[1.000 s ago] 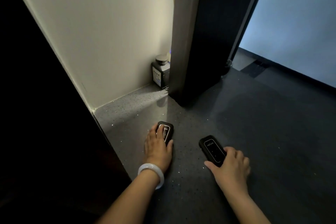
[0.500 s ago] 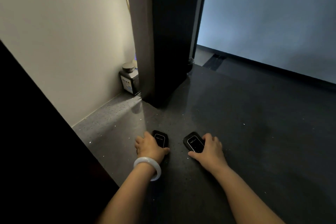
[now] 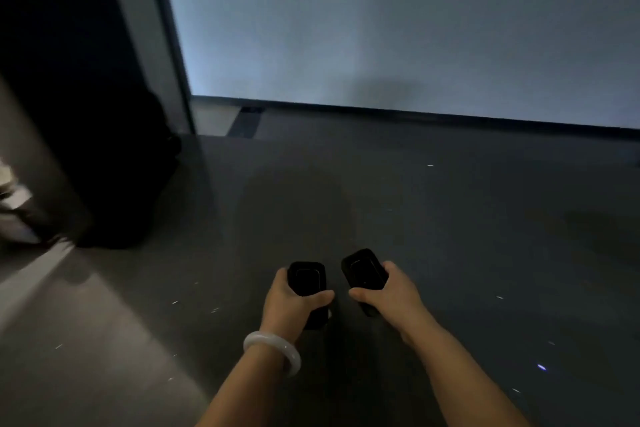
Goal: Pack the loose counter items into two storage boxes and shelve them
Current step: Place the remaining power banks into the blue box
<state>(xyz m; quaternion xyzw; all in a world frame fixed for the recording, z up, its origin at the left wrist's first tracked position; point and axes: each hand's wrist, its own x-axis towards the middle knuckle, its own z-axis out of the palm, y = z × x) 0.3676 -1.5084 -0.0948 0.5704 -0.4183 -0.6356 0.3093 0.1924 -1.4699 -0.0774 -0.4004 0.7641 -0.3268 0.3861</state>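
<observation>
Two small black oblong devices with rounded corners are in my hands over the dark speckled counter (image 3: 450, 218). My left hand (image 3: 289, 305), with a white bangle on its wrist, grips the left black device (image 3: 306, 279), thumb across its lower end. My right hand (image 3: 391, 295) grips the right black device (image 3: 363, 269), which tilts to the left. The two devices are a little apart, side by side. No storage box is in view.
A dark upright panel (image 3: 86, 114) with a grey edge stands at the left on the counter. A pale wall (image 3: 381, 28) runs along the back. Blurred light objects (image 3: 14, 198) show at the far left edge.
Both hands have closed round the two devices and lifted them from the counter. The view has swung to the right, so the small bottle in the corner has left the frame.
</observation>
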